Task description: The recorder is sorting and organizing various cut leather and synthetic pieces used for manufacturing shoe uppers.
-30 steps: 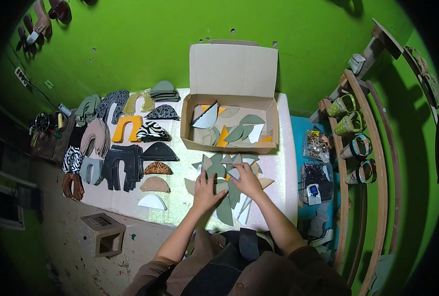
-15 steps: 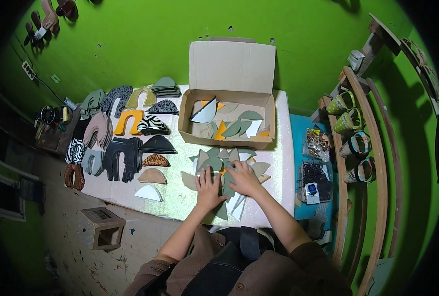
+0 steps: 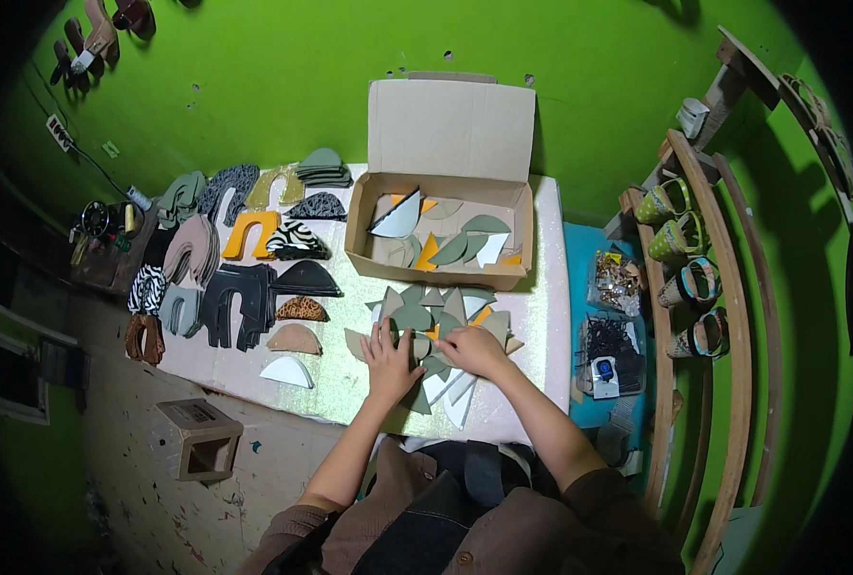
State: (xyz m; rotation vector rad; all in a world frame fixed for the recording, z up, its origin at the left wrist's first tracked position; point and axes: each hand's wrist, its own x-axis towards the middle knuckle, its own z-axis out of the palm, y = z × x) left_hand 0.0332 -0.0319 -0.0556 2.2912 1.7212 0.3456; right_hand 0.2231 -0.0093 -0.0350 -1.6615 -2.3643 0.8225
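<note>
Many cut pieces [image 3: 412,317], green, white and orange, lie heaped on the table [image 3: 345,393]; left hand [image 3: 388,362] rests on them, fingers spread, right hand [image 3: 474,351] sits opposite, fingers curled, no telling whether they pinch anything! Beyond, an open cardboard box [image 3: 445,276] holds more pieces; stacked arches [image 3: 217,297] and half-moons [image 3: 307,278] lie left.

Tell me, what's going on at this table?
Somebody is working bare-handed over a loose pile of flat cut pieces, many green or beige, on a pale table. The left hand lies spread on the pile; the right hand is curled at it, though whether it grips a piece is unclear. Just beyond stands an open cardboard box with similar pieces inside. Stacks of arches and half-moons lie to the left.
</note>
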